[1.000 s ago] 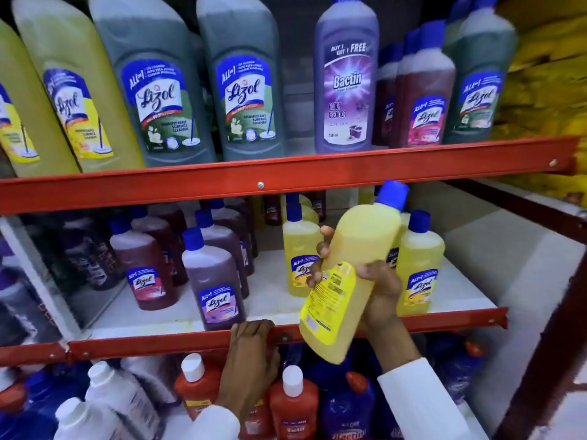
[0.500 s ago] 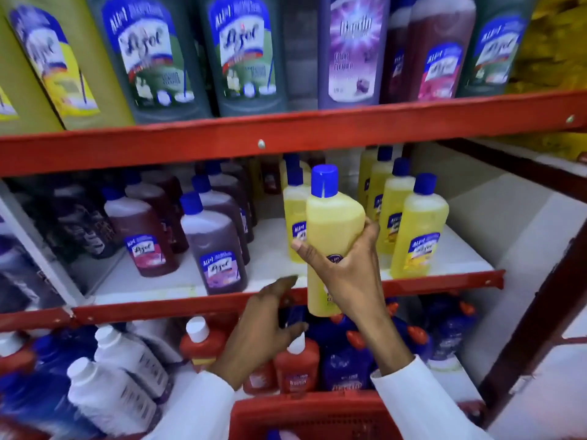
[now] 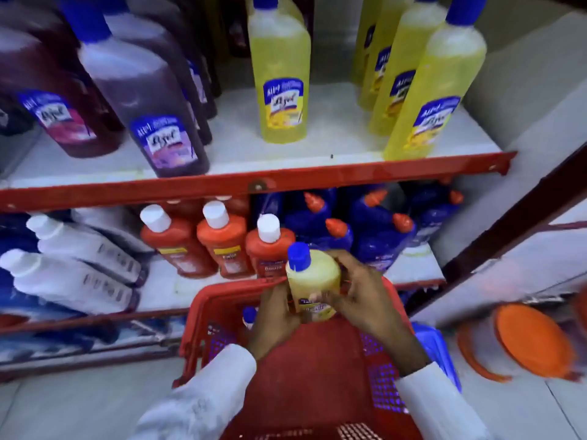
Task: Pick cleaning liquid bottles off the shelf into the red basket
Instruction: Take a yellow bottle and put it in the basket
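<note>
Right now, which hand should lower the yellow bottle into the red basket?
Right hand: it wraps the yellow bottle from the side, above the red basket. Left hand only supports the base.

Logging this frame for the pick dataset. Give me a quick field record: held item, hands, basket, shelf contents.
held item: yellow bottle with blue cap, upright, over the basket
left hand: gripping the bottle's lower left side
right hand: wrapped around its right side
basket: red basket below the hands; one blue-capped bottle partly visible inside
upper shelf: purple bottles left, yellow bottles right
lower shelf: white, orange bottles, blue
</note>
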